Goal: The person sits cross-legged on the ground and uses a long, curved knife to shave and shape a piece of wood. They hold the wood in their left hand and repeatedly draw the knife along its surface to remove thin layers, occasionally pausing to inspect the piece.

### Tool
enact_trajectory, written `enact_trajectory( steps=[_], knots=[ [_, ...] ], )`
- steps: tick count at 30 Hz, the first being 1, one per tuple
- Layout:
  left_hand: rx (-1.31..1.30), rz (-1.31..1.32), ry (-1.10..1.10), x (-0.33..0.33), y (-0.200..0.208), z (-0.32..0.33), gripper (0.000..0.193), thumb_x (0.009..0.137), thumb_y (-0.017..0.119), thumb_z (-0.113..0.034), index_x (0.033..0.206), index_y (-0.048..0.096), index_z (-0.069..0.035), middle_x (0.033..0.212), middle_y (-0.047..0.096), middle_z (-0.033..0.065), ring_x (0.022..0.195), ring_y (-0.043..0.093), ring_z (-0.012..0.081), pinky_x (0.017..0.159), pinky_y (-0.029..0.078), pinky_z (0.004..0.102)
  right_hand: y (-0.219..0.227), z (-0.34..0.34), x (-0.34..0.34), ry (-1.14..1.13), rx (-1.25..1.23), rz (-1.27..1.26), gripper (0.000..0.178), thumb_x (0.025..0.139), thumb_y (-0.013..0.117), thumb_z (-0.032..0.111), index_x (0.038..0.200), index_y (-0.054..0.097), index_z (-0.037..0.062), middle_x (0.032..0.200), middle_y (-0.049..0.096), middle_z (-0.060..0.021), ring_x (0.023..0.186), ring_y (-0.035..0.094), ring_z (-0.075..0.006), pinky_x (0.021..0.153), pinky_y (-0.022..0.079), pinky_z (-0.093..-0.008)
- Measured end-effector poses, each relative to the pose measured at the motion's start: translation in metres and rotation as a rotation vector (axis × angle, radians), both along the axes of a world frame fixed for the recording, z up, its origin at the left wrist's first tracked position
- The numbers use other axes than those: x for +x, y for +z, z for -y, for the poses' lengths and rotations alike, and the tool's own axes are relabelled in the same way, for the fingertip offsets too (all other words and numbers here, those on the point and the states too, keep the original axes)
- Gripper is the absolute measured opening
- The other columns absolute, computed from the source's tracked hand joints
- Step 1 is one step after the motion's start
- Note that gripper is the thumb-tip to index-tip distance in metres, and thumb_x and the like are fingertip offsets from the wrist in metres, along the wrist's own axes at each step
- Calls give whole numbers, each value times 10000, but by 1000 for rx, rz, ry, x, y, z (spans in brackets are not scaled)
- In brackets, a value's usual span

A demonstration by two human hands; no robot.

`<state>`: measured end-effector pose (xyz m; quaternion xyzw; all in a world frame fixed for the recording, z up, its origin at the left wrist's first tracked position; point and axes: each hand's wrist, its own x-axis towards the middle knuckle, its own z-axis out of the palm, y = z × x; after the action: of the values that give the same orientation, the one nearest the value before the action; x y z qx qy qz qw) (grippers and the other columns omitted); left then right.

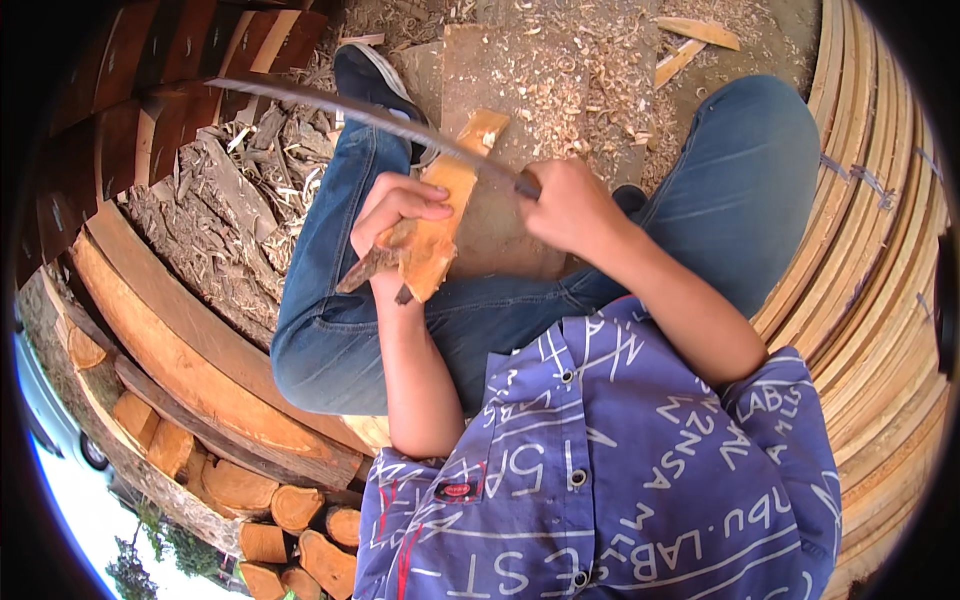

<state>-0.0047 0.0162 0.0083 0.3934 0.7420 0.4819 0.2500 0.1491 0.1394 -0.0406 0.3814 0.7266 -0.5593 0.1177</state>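
My left hand (pixel 395 220) grips a yellowish wood piece (pixel 440 225) with rough, splintered ends, held at a slant above my crossed legs. A dark strip of bark (pixel 368 268) juts out beside that hand. My right hand (pixel 575 205) is closed around the grip of a machete (pixel 350 112), and most of the grip is hidden by the fingers. Its long narrow blade reaches to the upper left and crosses over the upper part of the wood piece. I cannot tell whether the blade touches the wood.
Wood shavings (pixel 570 85) litter the ground ahead, with two cut wood pieces (pixel 690 45) farther right. Bark scraps (pixel 225 200) lie at left. Stacked split logs (pixel 240 485) stand at lower left, a thick plank (pixel 200 310) beside me, and tied bundles of long boards (pixel 850 250) at right.
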Motion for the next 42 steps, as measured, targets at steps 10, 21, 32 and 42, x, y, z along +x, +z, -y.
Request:
enact_trajectory(
  steps=[10, 21, 32, 42],
  knots=[
    [0, -39, -34, -4, -9, 5, 192, 709, 774, -129, 738, 623, -14, 850, 604, 110, 764, 611, 183, 611, 527, 259, -19, 0, 5, -25, -3, 68, 192, 755, 629, 144, 808, 670, -36, 757, 639, -265, 743, 642, -426, 709, 512, -480],
    [117, 98, -43, -13, -20, 19, 345, 819, 756, -300, 820, 593, 3, 927, 565, 132, 818, 632, 224, 565, 591, 305, -31, -1, 6, -22, 84, 78, 196, 765, 632, 165, 794, 659, -27, 739, 636, -258, 750, 640, -422, 718, 505, -487],
    [176, 273, 86, -4, -14, 10, 210, 737, 782, -100, 773, 609, 13, 881, 590, 142, 801, 618, 201, 610, 593, 311, -33, -3, 3, -24, 10, 141, 226, 783, 640, 197, 808, 681, -24, 753, 633, -276, 763, 644, -426, 714, 509, -486],
    [96, 134, 13, -9, -16, 17, 225, 740, 771, -179, 740, 619, -13, 849, 619, 122, 793, 614, 209, 700, 497, 303, -49, 8, 16, -82, 46, 162, 200, 716, 631, 136, 835, 705, -6, 763, 665, -249, 759, 667, -399, 762, 531, -467]
  ],
)
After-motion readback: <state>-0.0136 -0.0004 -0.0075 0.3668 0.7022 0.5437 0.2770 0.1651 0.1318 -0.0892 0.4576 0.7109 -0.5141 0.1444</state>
